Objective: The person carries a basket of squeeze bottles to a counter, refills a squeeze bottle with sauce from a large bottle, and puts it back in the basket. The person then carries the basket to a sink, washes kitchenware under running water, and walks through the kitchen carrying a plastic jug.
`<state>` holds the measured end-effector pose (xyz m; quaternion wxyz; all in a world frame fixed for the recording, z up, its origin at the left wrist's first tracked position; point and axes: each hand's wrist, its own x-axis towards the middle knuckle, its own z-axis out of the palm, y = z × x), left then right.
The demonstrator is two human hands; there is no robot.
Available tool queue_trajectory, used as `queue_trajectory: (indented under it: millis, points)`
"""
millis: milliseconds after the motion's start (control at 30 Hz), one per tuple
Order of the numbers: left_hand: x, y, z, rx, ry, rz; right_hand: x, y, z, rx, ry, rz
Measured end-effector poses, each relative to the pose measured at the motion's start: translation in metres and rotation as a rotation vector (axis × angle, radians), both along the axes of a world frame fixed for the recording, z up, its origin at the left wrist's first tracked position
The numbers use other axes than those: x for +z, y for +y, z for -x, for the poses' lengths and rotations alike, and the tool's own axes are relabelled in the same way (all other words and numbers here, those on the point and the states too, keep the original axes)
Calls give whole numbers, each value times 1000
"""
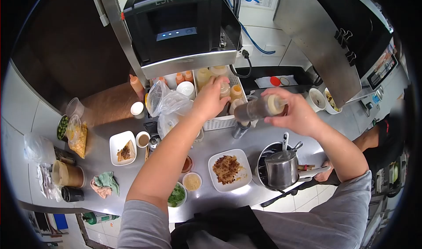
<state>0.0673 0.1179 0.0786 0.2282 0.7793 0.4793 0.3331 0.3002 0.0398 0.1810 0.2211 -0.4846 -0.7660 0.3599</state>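
My right hand (pixel 296 112) is closed around a squeeze bottle (pixel 254 110) with dark contents and a pale cap, tipped onto its side above the counter. My left hand (pixel 214 95) reaches into a white plastic basket (pixel 220 124), its fingers around the upper part of a clear squeeze bottle (pixel 225 90). An orange-topped bottle (pixel 236 90) and several others stand in that basket. Nearer my body, a square white dish (pixel 243 183) holds a brown crumbly topping (pixel 226 170). Beside it sit a small cup of pale powder (pixel 192 181) and a bowl of chopped greens (pixel 176 195).
A pot (pixel 281 170) with utensils stands on the right. Plastic bags (pixel 169 101) lie left of the basket. A plate with a wedge-shaped piece of food (pixel 126 151) sits further left. A black machine (pixel 176 29) overhangs the back. Another person's hand (pixel 324 172) shows at right.
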Motion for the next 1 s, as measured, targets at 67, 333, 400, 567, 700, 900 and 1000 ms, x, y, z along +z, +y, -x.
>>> queue_trajectory:
  millis: [67, 333, 400, 567, 700, 900, 1000]
  points:
    - [-5, 7, -5, 6, 82, -30, 1, 8, -7, -44, 63, -31]
    - [-3, 6, 8, -2, 254, 34, -34, 44, -16, -102, 278, 94]
    - [-10, 7, 0, -13, 292, 76, -39, 48, -9, -99, 278, 85]
    - [-11, 22, -9, -83, 394, 434, -43, 63, -2, -90, 216, -67]
    - [-24, 55, -15, -119, 362, 343, -48, 72, -2, -95, 108, -179]
    - [-1, 42, -29, -1, 655, 374, -52, 82, 4, -98, 97, -114]
    - [-26, 31, -5, -118, 662, 118, -52, 79, 5, -107, 237, 97]
